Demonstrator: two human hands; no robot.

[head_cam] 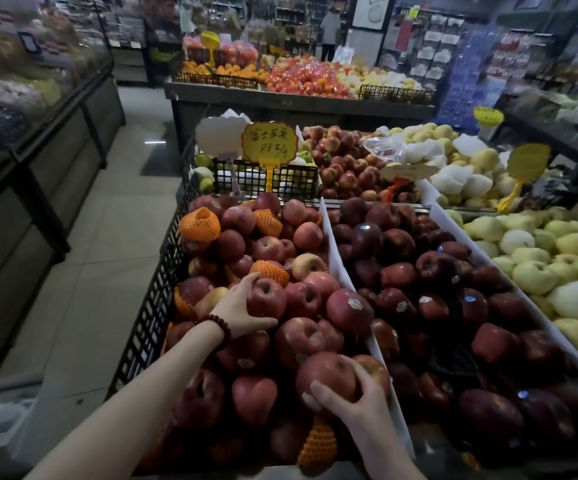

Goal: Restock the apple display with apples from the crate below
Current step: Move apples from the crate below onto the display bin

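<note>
Hands, left [237, 308] and right [346, 398], each cupped one firm, bruisable apple [266, 297] on my display [152, 306], fingers spread wide.

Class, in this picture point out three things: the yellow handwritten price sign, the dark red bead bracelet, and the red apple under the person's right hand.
Yellow handwritten price sign [269, 143]: head view, centre of its card.
Dark red bead bracelet [214, 323]: head view, beads across the left wrist.
Red apple under the right hand [325, 375]: head view, its upper skin.

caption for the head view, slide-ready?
Both hands, left and right, each set a red apple onto the heaped apple display.
</note>
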